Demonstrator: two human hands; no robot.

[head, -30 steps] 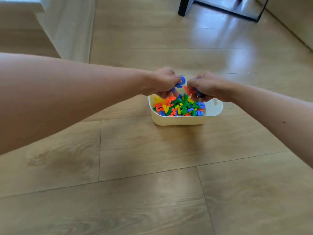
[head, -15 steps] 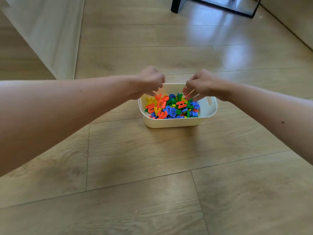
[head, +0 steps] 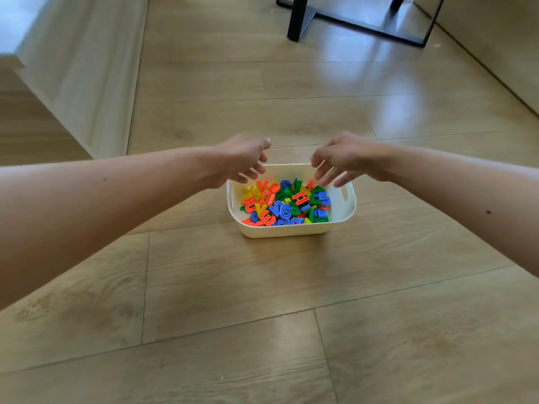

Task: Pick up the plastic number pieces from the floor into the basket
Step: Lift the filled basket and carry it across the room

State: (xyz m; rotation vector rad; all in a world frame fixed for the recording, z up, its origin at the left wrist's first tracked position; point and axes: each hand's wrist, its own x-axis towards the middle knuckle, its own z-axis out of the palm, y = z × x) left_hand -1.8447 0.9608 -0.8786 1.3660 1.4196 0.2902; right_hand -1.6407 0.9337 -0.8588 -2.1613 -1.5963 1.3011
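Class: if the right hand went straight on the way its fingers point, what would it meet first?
Probably the pieces heaped in the basket: the right hand hovers over its far rim, fingers angled down and inward. Depth is uncertain.

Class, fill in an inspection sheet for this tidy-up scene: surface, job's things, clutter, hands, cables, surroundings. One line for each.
Surface: wooden plank floor, glossy with light patches.
Job's things: white basket stands on the floor, holding a heap of coloured plastic pieces, numbers and letters mixed; no piece seen on the floor.
Clutter: nothing seen.
Hands: left hand and right hand hover over the basket's far rim, fingers loosely spread, holding nothing.
Cables: nothing seen.
Surroundings: black furniture frame at the far end; pale panel on the left; beige wall on the right.
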